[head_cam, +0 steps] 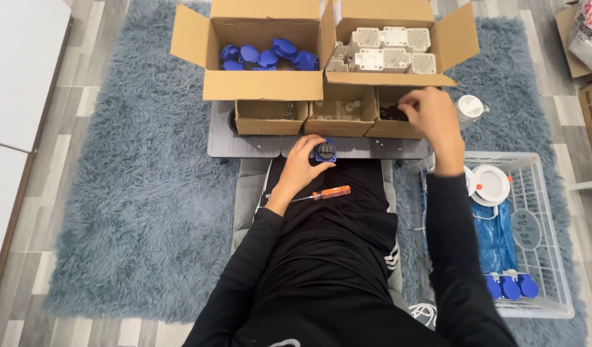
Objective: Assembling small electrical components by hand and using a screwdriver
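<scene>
Left hand [300, 164] clasped round blue socket part [325, 152] — right hand [431, 112] in small box [393, 114] (grip unclear).

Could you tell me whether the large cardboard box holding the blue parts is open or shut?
Open: the large cardboard box has its flaps spread outward, showing the blue parts inside.

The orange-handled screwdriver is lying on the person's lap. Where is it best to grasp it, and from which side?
Probably the orange handle of the screwdriver, taken from above. It lies flat across the black lap, handle end toward the person's right, with the thin metal shaft pointing at the left hand. The handle is the thickest part, and it lies free.
</scene>
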